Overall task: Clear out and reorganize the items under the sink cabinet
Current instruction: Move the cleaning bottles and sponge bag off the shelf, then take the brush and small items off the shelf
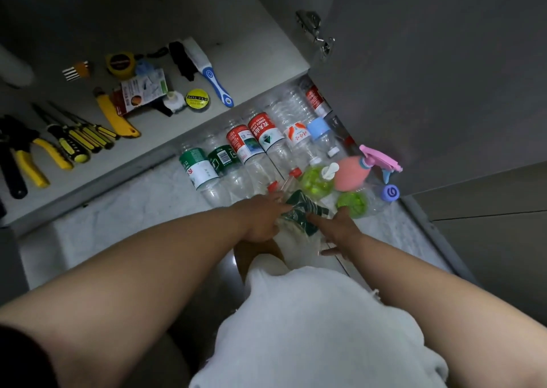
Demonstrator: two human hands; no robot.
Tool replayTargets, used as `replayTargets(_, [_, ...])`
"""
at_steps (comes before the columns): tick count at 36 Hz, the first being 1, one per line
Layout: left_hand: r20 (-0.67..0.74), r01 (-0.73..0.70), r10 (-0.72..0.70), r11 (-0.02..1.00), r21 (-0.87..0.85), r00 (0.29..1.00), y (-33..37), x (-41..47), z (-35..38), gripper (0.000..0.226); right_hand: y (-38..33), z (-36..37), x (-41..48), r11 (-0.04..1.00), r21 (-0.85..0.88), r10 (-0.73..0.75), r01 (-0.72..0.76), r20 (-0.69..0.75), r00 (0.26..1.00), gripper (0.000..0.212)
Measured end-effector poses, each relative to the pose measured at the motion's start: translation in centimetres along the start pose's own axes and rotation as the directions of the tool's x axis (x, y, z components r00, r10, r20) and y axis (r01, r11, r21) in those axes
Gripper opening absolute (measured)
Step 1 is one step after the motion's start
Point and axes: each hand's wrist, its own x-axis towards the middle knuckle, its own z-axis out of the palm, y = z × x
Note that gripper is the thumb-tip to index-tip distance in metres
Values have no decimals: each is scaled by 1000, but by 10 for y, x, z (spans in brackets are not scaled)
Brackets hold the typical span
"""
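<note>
A clear bottle with a dark green label (306, 213) is shown lying on the pale floor (118, 224), bracketed by both hands. The left hand (260, 218) is laid over its left side with the fingers reaching forward to the label. Whether they curl round it cannot be told. The right hand (340, 229) is spread against its right side, with the index finger stretched onto the label and the thumb splayed back, so nothing is clasped. Just beyond the fingertips are a green pump bottle (316, 180) and a pink spray bottle (355, 171), which touch each other. A bottle with a round blue cap (390, 192) lies to their right. Behind these, a row of empty bottles (245, 150) is laid side by side along the cabinet's front edge; their labels are red, green and white. Farther back, tools are spread on the cabinet shelf (251, 61) — yellow-handled pliers (29, 162), screwdrivers (77, 138), a yellow utility knife (115, 115), a roll of yellow tape (197, 99), a tape measure (120, 64) and a blue-and-white brush (213, 79). The open cabinet door (429, 76) is seen at the right, with its hinge (315, 29) at the top.
</note>
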Motion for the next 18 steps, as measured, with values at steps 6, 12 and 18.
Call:
replayTargets(6, [-94, 67, -67, 998, -1, 993, -23, -38, -37, 63, -24, -13, -23, 791, -611, -133, 7, -161, 978, 101])
replayTargets(12, [-199, 203, -195, 979, 18, 960, -55, -85, -70, 62, -57, -10, -49, 645, -760, -147, 80, -21, 989, 46])
replayTargets(18, [-289, 295, -284, 956, -8, 914, -94, -125, -93, 57, -125, 34, -67, 762, -531, -229, 370, 314, 921, 27])
